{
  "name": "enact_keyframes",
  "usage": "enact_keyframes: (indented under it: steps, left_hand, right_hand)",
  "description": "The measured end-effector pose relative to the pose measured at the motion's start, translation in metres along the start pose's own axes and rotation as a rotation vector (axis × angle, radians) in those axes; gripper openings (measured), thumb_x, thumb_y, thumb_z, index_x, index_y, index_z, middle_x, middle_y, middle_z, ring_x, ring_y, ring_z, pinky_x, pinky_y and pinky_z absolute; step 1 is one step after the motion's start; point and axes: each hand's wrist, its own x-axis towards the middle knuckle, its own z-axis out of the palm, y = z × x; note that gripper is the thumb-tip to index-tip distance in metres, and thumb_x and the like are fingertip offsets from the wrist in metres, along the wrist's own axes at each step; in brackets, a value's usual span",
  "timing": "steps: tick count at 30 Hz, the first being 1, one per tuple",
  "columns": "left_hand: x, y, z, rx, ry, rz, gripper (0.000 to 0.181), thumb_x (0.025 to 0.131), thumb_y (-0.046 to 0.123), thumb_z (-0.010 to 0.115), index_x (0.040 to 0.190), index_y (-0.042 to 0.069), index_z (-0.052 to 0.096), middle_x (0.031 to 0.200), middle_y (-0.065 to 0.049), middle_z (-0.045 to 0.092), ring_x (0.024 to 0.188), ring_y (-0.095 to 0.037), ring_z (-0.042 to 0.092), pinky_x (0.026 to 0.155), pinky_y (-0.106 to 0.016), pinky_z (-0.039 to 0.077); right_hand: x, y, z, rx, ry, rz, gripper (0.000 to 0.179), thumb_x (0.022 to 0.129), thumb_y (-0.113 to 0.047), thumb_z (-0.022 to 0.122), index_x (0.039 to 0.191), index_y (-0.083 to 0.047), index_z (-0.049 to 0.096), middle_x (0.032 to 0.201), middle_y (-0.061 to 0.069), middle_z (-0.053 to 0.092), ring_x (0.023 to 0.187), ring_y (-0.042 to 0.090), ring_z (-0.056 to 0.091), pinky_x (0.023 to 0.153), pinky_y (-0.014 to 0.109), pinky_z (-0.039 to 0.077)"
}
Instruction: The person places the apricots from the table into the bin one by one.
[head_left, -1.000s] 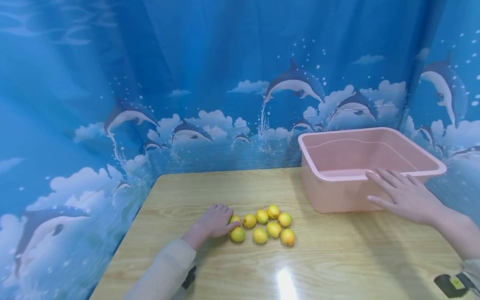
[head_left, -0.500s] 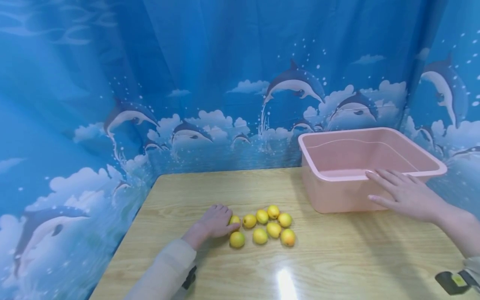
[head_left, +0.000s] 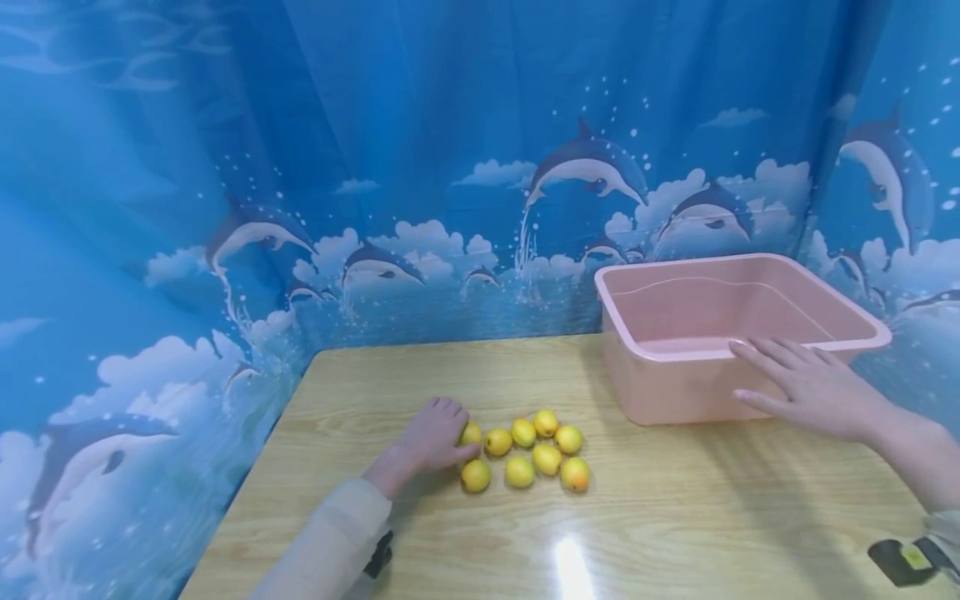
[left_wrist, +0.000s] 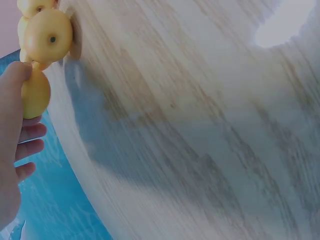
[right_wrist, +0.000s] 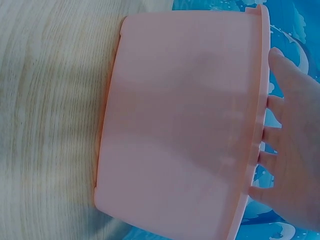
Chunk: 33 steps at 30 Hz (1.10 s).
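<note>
Person is working at a wood-grain table (head_left: 450, 375), dolphin curtain (head_left: 420, 125) hanging at twelve. Taking the yellow fruits (head_left: 519, 472) as dial centre: left hand (head_left: 431, 433) is sitting at nine, pink basin (head_left: 690, 387) is standing at two, right hand (head_left: 821, 396) is hovering near three.

Left hand is pinching the end fruit (left_wrist: 37, 95), thumb on one side, fingers spreading on the other; whether it is clearing the tabletop, can't tell. Right hand is spreading its fingers at the basin's near rim; contact unclear, head view and right wrist view both leaving it open. Probably it is waiting there to steady the basin. Fruits are likely bunching mid-table so the left hand can be taking them singly, the basin standing off to the side as a receiver.

Pointing: held fruit is looking near-round, its long axis seemingly running twelve to six in the left wrist view, but the hand is covering part, so not sure. Neighbouring fruit (left_wrist: 42, 32), about one o'clock from it there, is turning its dark end spot toward the camera. Basin is opening upward, long axis running roughly nine to three in the head view.
</note>
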Motion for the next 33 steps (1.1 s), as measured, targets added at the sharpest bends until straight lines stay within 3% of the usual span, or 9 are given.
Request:
enact_keyframes:
  steps: [9,16,22,25,33]
  left_hand:
    - [0.007,0.003,-0.010,0.042,0.153,0.030,0.048,0.085,0.053,0.052,0.095,0.007,0.058,0.098,-0.008,0.055,0.098,-0.024,0.051,0.095,-0.042,0.036]
    - [0.014,0.013,-0.026,0.053,0.172,0.021,0.047,0.086,0.054,0.050,0.095,0.009,0.057,0.098,-0.005,0.054,0.099,-0.022,0.051,0.095,-0.040,0.037]
    - [0.025,0.024,-0.043,0.055,0.194,0.043,0.047,0.087,0.055,0.049,0.098,0.010,0.058,0.101,-0.004,0.056,0.102,-0.021,0.051,0.097,-0.039,0.036]
    - [0.030,0.030,-0.050,0.065,0.197,0.055,0.048,0.088,0.055,0.048,0.101,0.010,0.058,0.104,-0.005,0.056,0.104,-0.022,0.050,0.098,-0.040,0.035]
    - [0.049,0.047,-0.068,0.059,0.251,0.099,0.040,0.089,0.053,0.047,0.091,0.015,0.056,0.096,0.000,0.055,0.097,-0.018,0.051,0.095,-0.037,0.037]
  right_hand:
    - [-0.001,-0.001,-0.001,-0.026,0.007,-0.003,0.079,0.091,-0.048,0.051,0.150,-0.016,0.010,0.145,0.028,0.022,0.130,0.050,0.017,0.097,0.067,0.010]
    - [-0.001,0.000,0.001,-0.098,0.020,-0.029,0.078,0.090,-0.048,0.053,0.149,-0.015,0.015,0.144,0.028,0.024,0.130,0.049,0.020,0.103,0.062,0.009]
    - [-0.003,0.006,0.006,-0.181,0.093,-0.097,0.076,0.090,-0.047,0.053,0.149,-0.015,0.016,0.141,0.027,0.032,0.127,0.047,0.027,0.106,0.057,0.001]
    - [-0.004,0.008,0.008,-0.173,0.113,-0.109,0.075,0.091,-0.046,0.053,0.149,-0.016,0.016,0.140,0.027,0.033,0.127,0.047,0.028,0.106,0.057,0.005]
    - [-0.005,0.009,0.009,-0.145,0.130,-0.120,0.073,0.091,-0.044,0.053,0.149,-0.015,0.018,0.141,0.027,0.032,0.128,0.046,0.026,0.109,0.045,-0.007]
